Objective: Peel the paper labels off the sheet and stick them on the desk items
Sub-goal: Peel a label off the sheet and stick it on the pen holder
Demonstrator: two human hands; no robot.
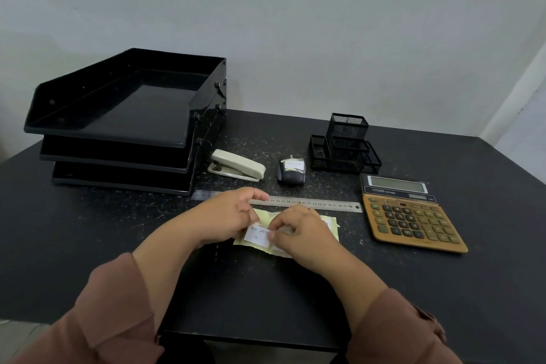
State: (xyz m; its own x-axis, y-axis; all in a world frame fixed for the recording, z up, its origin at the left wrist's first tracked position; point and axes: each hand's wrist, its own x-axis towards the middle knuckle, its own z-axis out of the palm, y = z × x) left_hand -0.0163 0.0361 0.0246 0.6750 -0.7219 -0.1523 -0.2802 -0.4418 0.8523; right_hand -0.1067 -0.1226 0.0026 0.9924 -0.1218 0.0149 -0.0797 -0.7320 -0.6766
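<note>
Head view is showing the sheet (329,223) lying just in front of the ruler (310,203). The left hand (227,216) is pinching its edge while the right hand (298,235) is pinching up a label (258,236). Pulling too sharply is likely risking a tear or a curled, self-stuck label.

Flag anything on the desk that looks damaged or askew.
Only the yellow backing sheet in front of the ruler: its edges look ragged and torn. The stapler and calculator lie flat and intact.

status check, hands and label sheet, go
Left hand grips sheet; right hand pinches white label. Ruler just beyond, not blocking.
</note>
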